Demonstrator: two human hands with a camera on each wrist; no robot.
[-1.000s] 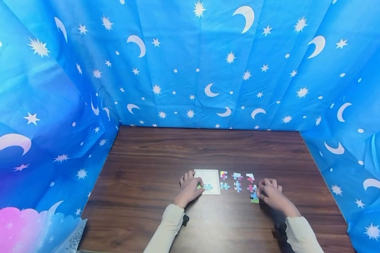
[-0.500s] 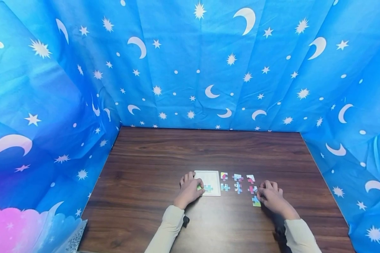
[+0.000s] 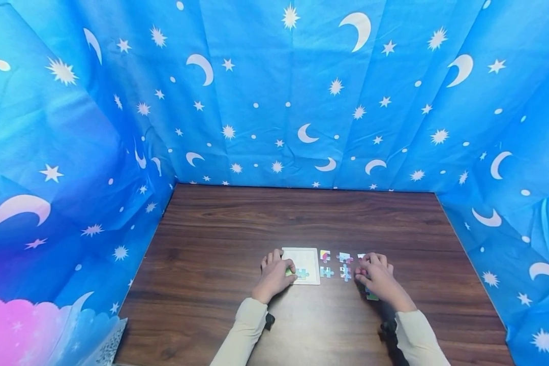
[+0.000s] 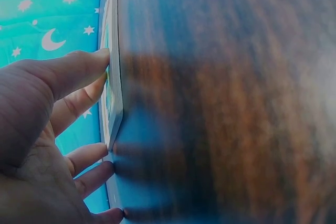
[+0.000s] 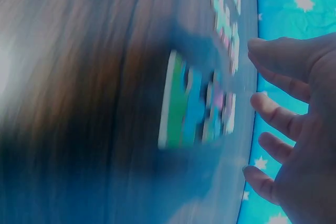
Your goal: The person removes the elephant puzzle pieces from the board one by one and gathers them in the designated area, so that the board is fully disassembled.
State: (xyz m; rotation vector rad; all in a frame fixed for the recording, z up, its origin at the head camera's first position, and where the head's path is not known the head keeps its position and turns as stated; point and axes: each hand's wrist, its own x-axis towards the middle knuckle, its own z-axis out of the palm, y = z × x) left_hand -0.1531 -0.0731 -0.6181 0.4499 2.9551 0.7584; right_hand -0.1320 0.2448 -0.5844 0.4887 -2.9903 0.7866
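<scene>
My left hand (image 3: 273,274) rests at the left side of a white puzzle tray (image 3: 307,258), thumb and index finger touching it near its front corner. In the left wrist view, the other fingertips (image 4: 107,167) touch the table. Inside the tray, along its front, lie joined jigsaw pieces (image 3: 303,274), partly covered by that hand. Above the rightmost pieces hovers my right hand (image 3: 380,278), its fingers spread and holding nothing in the right wrist view. Below it is a green-and-blue jigsaw piece (image 5: 178,108). Other pieces there are partly hidden in the head view.
Between the tray and my right hand several loose jigsaw pieces (image 3: 345,273) lie in rows on the dark wooden table (image 3: 238,218). Blue cloth (image 3: 274,91) with moons and stars surrounds the table's back and sides.
My right hand has moved left from beside the rightmost pieces to over them, covering more of them. The left hand keeps its place on the tray. The head view has shifted slightly.
</scene>
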